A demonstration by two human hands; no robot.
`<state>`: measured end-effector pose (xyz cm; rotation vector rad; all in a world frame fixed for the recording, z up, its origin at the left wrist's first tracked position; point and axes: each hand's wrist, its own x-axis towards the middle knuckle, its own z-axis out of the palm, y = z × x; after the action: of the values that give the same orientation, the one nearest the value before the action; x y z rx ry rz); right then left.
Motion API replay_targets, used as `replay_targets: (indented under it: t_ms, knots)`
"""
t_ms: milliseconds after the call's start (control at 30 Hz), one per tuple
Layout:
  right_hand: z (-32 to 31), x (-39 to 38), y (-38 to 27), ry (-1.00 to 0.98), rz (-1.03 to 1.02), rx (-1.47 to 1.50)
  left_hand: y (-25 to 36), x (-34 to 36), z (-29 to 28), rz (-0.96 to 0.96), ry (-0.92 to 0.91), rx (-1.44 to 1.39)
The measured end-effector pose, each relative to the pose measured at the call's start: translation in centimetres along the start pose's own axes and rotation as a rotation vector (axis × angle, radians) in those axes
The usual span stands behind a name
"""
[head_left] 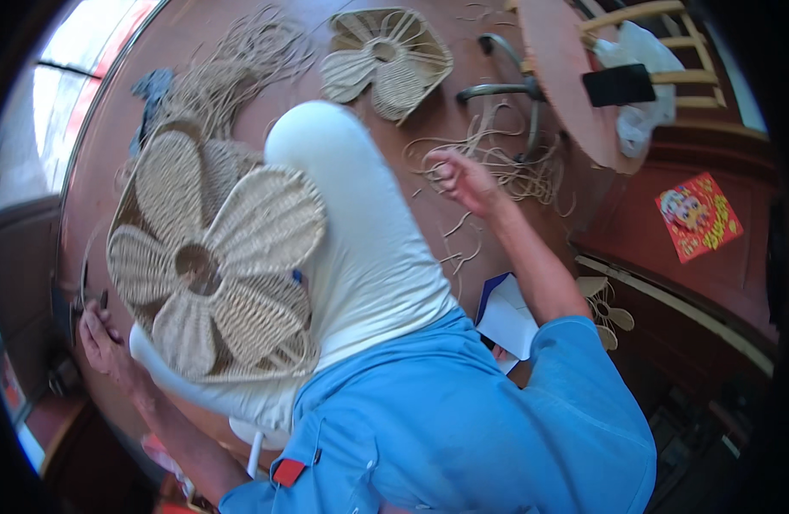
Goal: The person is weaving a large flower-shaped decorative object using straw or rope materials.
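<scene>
A woven cord basket (261,240) with flower-shaped petals and a round central hole rests on my lap, tilted over my left thigh. Bare cord loops show at its lower right edge. To its left, my left hand (105,343) is closed around a small dark tool (89,300) with a slim upper part; its exact kind is unclear. My right hand (465,182) is held out beyond my right thigh, fingers curled together, near loose tan cords (531,176). Whatever it pinches is too small to make out. Neither hand touches the basket.
A second flower-woven basket (386,64) stands on the floor ahead, beside a heap of cord (249,68). At right are a metal-legged stand (506,90), a round table (553,86) with a phone (619,85), and a wooden chair (694,51). A red printed sheet (699,216) lies farther right.
</scene>
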<state>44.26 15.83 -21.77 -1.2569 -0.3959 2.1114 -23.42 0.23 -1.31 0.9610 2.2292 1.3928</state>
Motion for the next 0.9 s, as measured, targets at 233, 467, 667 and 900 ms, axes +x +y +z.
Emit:
replay_targets:
  t_ms: [233,467,667,900]
  knots:
    - [3.1,-4.1,-4.1,0.050,-0.157,-0.414,12.4,-11.1,4.0,0.081,-0.603,0.129]
    - [6.1,-3.9,-2.7,0.058,-0.122,-0.699,10.3,-15.7,2.7,0.074,-0.885,0.306]
    - [7.6,-4.4,1.5,0.011,-0.107,-0.815,9.2,-17.2,1.0,-0.006,-0.880,0.275]
    - [4.1,-2.7,5.6,0.079,-0.244,-0.794,8.7,-18.6,0.0,-0.281,-0.906,0.182]
